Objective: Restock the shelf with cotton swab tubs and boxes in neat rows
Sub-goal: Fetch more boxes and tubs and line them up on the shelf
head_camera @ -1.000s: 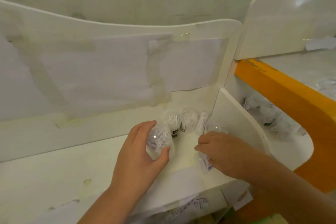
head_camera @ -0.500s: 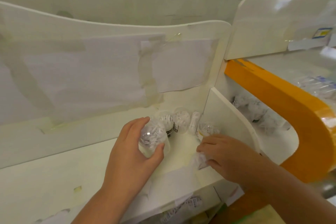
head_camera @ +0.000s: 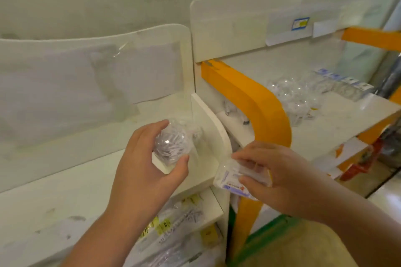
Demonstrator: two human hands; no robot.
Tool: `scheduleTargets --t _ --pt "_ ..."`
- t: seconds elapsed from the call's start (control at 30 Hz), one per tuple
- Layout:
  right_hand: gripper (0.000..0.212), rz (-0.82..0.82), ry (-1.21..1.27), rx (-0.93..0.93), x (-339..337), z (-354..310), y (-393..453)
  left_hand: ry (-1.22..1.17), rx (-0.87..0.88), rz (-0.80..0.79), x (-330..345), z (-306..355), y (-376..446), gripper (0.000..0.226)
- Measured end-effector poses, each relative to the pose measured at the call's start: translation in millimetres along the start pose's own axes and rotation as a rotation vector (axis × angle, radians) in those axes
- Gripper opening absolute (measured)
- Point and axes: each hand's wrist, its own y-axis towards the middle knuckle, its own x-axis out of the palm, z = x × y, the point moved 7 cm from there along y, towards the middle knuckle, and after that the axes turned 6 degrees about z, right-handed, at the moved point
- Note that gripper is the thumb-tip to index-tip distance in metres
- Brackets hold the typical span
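Pale green wall with a faint mountain print rises behind a white shelf (head_camera: pixel 65 182) whose curved back panel carries taped-on paper sheets. At the shelf's right end stands a rounded white divider (head_camera: pixel 208 119), and beyond it an orange curved frame (head_camera: pixel 260 110) borders a second white shelf (head_camera: pixel 347 119), where a loose heap of clear tubs (head_camera: pixel 290 97) lies near the back beside a row of boxes with blue labels (head_camera: pixel 347 84). The left hand (head_camera: pixel 147 171) grips a round clear tub of cotton swabs (head_camera: pixel 172 145) between thumb and curled fingers, held over the right end of the near shelf, just beside the divider. The right hand (head_camera: pixel 280 178) pinches a flat clear box (head_camera: pixel 236 180) with a printed label, held off the shelf's front right corner, in the air. On a lower shelf below, blurred packets with yellow tags (head_camera: pixel 173 227) lie in a pile.
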Motion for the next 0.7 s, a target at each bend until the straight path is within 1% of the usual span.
scheduleTargets --t 0.13,0.23,0.33,0.53,0.7 --pt "0.035 0.047 0.065 0.073 -54.9 29.6 -54.0 -0.033 0.029 -0.015 24.7 71.2 -29.1 0.067" --pt "0.038 0.044 0.068 0.108 -91.3 57.2 -91.6 -0.077 0.043 -0.022 45.8 121.6 -51.8 0.064" --pt "0.040 0.077 0.022 0.130 -127.3 88.1 -125.1 -0.105 0.067 -0.043 73.0 166.2 -71.6 0.063" --pt "0.041 0.133 -0.041 0.236 -182.9 149.9 -188.9 -0.131 0.090 -0.147 144.9 231.4 -89.3 0.063" --pt "0.043 0.193 -0.078 0.327 -208.9 199.9 -231.1 -0.133 0.102 -0.233 211.3 264.6 -85.0 0.065"
